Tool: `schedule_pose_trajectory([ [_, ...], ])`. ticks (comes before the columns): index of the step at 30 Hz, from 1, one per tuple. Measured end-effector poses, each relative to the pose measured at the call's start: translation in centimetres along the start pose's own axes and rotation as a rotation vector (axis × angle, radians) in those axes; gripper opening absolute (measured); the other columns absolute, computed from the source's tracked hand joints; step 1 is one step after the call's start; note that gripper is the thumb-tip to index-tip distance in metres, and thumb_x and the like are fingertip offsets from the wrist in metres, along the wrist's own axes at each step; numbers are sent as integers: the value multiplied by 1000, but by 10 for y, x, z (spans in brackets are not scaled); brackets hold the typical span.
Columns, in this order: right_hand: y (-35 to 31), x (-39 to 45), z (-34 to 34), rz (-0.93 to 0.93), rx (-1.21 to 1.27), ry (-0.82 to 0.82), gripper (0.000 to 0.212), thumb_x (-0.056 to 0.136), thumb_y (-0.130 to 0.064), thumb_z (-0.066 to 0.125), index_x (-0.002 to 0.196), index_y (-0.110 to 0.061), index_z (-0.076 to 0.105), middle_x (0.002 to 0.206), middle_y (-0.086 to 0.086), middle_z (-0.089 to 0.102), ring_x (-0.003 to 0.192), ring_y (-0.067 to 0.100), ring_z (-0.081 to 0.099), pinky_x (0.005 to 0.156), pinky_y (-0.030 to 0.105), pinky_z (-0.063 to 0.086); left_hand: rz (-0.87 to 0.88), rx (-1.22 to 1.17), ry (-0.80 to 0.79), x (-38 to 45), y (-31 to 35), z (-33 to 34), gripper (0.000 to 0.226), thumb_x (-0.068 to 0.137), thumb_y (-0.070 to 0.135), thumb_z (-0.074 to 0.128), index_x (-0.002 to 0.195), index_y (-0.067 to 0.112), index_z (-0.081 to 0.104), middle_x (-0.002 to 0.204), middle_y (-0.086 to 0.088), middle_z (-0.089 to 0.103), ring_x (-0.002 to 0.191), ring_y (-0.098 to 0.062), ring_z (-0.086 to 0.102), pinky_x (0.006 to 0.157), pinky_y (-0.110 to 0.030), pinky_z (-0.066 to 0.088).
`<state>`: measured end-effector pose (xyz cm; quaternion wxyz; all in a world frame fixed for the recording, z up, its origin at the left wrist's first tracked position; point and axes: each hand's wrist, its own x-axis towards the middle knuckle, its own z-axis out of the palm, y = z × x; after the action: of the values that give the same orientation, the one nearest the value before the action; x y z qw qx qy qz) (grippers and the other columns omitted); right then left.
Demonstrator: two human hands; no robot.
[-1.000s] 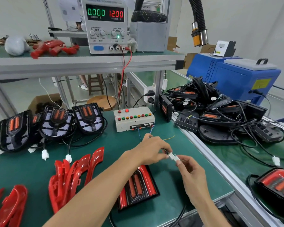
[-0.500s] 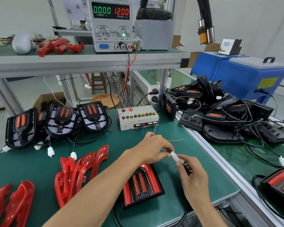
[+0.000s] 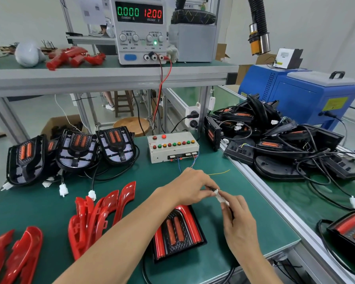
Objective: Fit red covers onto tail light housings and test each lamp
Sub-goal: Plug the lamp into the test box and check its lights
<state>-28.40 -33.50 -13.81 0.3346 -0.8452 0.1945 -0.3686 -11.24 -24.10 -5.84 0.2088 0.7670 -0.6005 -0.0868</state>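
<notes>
A tail light with its red cover fitted (image 3: 177, 232) lies on the green mat below my hands. My right hand (image 3: 237, 220) pinches the lamp's white connector (image 3: 220, 198). My left hand (image 3: 193, 186) pinches a small dark plug with thin wires against that connector. The wires run back to the white test box (image 3: 172, 148) with coloured buttons. Loose red covers (image 3: 98, 212) are heaped at the left. Three open black housings (image 3: 74, 148) stand at the back left with their white plugs on the mat.
The power supply (image 3: 140, 27) on the shelf reads 0.000 A and 12.00 V. A tangled pile of black lamps and cables (image 3: 279, 144) fills the right bench. A covered lamp (image 3: 353, 228) sits at the far right. More red covers (image 3: 14, 257) lie at the bottom left.
Both hands have closed together, bringing the dark plug and the white connector into contact. The lamp on the mat has not moved.
</notes>
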Motion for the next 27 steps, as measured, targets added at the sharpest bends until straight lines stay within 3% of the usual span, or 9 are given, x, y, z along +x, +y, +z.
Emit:
schedule_pose_trajectory([
  [5,0,-1,2,-62,-52,35,31,94,-9,66,120,-26,68,93,-13,59,71,9,58,64,28,48,-2,-55,-32,0,-2,-4,21,99,28,66,116,23,76,109,8,76,105,-11,62,98,-36,46],
  [12,4,-2,3,-101,-110,65,33,92,-10,68,120,-28,70,94,-17,58,61,6,52,57,24,45,27,39,-112,-1,3,-4,18,99,26,62,110,22,76,93,3,73,96,-21,63,90,-41,50],
  [15,3,-3,3,-100,-89,67,31,93,-15,67,120,-29,68,95,-18,60,66,5,56,61,21,46,3,20,-132,-1,5,-5,18,99,23,62,111,22,76,97,4,75,99,-20,64,92,-41,51],
  [19,3,-3,5,34,-57,81,30,88,-12,77,112,-26,66,94,-19,64,80,4,59,68,24,51,-17,23,-173,1,6,-10,22,96,19,65,114,22,77,106,5,77,104,-16,68,94,-38,52],
  [22,2,-4,3,19,-27,60,28,86,-8,79,99,-29,65,88,-21,62,81,1,60,70,16,46,1,41,-185,0,8,-11,23,96,19,65,117,20,76,112,4,77,109,-15,67,96,-38,52],
  [27,2,-3,0,-12,-13,4,26,85,-6,79,96,-27,67,86,-17,62,80,3,60,70,17,45,63,104,-212,0,10,-15,24,97,19,67,120,18,76,114,1,76,110,-19,66,96,-38,50],
])
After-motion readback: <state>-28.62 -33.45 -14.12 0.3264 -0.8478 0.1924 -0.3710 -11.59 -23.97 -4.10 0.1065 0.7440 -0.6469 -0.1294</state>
